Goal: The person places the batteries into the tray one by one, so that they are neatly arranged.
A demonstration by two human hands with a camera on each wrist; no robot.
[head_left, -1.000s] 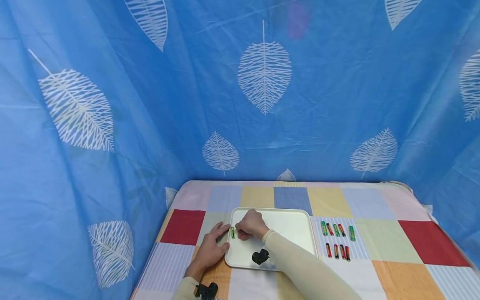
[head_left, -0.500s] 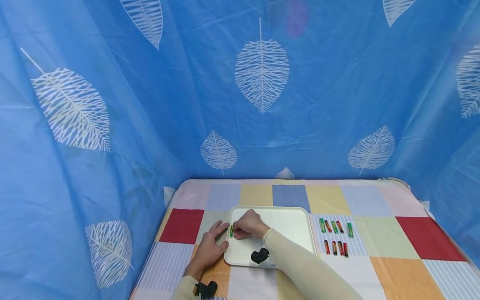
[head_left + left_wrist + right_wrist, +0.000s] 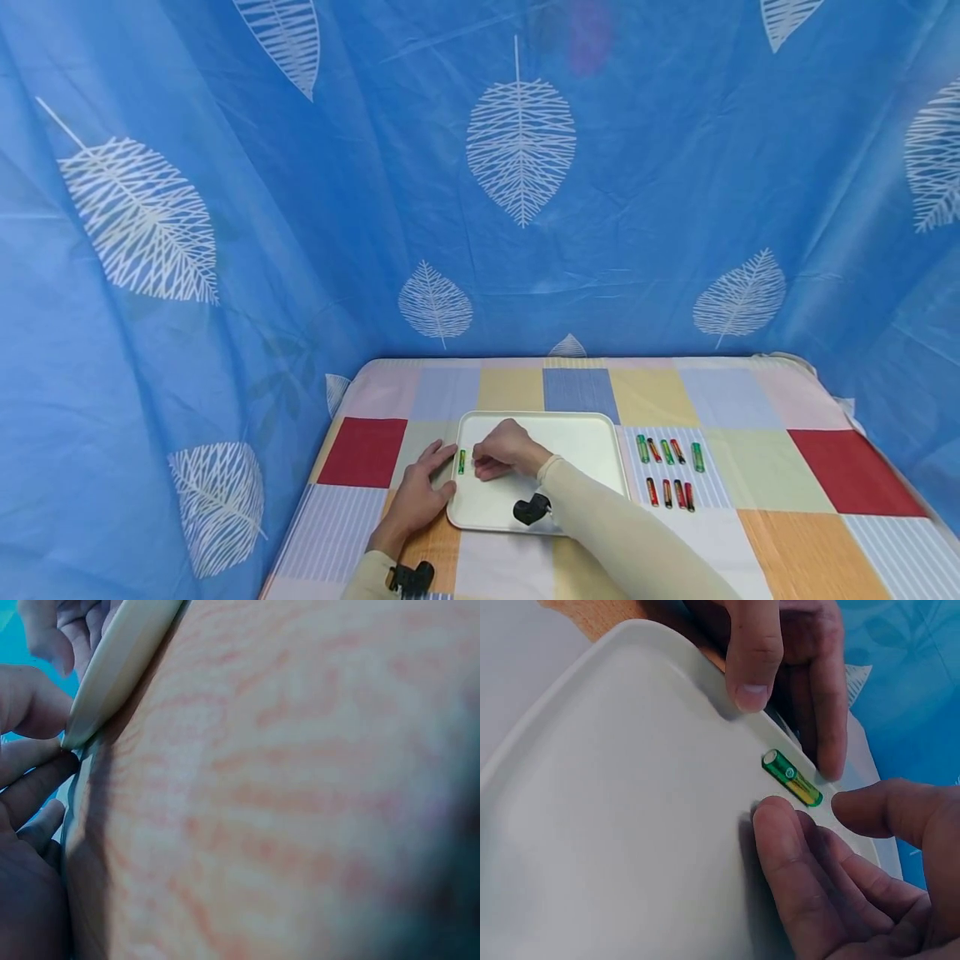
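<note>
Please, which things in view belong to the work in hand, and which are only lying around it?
Seem part of the work:
White tray
Green-and-yellow battery, lying in it
Left hand, at the tray's edge
Right hand, beside the battery
Probably the two rows of batteries

Only around it:
Patchwork tablecloth
Blue curtain
Black wrist cameras

Head view bright; left wrist view dimmer, tablecloth (image 3: 262, 787) blurred.

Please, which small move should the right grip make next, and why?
Probably the right grip should move over towards the batteries on the cloth. It holds nothing, and the green battery lies in the tray near its rim, apart from those fingers, while the left grip touches that edge.
</note>
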